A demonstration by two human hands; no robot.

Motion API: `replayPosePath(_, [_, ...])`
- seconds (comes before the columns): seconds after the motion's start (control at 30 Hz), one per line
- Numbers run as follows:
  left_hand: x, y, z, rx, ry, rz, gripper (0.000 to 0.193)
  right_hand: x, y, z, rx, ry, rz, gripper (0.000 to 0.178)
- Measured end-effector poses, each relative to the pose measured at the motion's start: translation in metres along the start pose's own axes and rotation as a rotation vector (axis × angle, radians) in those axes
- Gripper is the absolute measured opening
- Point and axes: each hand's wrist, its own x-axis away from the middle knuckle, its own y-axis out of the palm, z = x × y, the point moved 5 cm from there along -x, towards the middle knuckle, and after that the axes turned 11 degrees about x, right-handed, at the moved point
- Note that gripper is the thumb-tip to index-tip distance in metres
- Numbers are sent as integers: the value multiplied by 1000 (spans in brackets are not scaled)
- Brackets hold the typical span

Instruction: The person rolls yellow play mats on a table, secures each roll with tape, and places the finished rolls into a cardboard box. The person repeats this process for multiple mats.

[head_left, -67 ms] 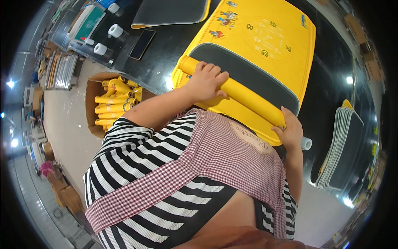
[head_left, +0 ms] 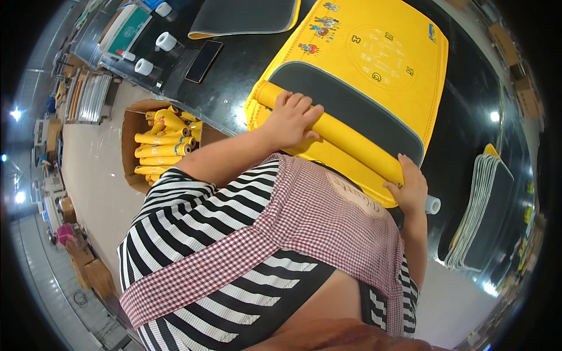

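A mat lies dark side up [head_left: 339,96] on a printed yellow mat [head_left: 389,41], its near end rolled into a yellow tube [head_left: 357,146]. The tube slants across the table in front of me, from upper left to lower right. My left hand [head_left: 291,120] is closed over its left part, fingers on top. At the right end, my right hand [head_left: 411,186] grips the tube, thumb on the near side and fingers over the far side. More yellow mat shows beneath the tube, close to my apron.
A cardboard box [head_left: 132,120] of rolled yellow mats [head_left: 161,150] stands below the black table's left side. On the table are a phone [head_left: 204,61], tape rolls [head_left: 165,41], a folded dark mat [head_left: 243,16], another tape roll [head_left: 432,205] and a mat stack [head_left: 471,210] at right.
The whole view has shifted very slightly. Both hands stay on the rolled mat, and the tube appears almost unmoved.
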Motion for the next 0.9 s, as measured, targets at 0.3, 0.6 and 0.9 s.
replayPosePath(0.3, [42, 16, 11, -8, -26, 222, 73, 7, 15, 6, 88, -98, 134, 81])
replayPosePath(0.6, [-74, 1, -16, 22, -204, -36, 71, -38, 20, 19, 111, 33, 165, 50])
replayPosePath(0.9, [-83, 20, 32, 51, 234, -47, 69, -45, 15, -27, 119, 144, 249, 66])
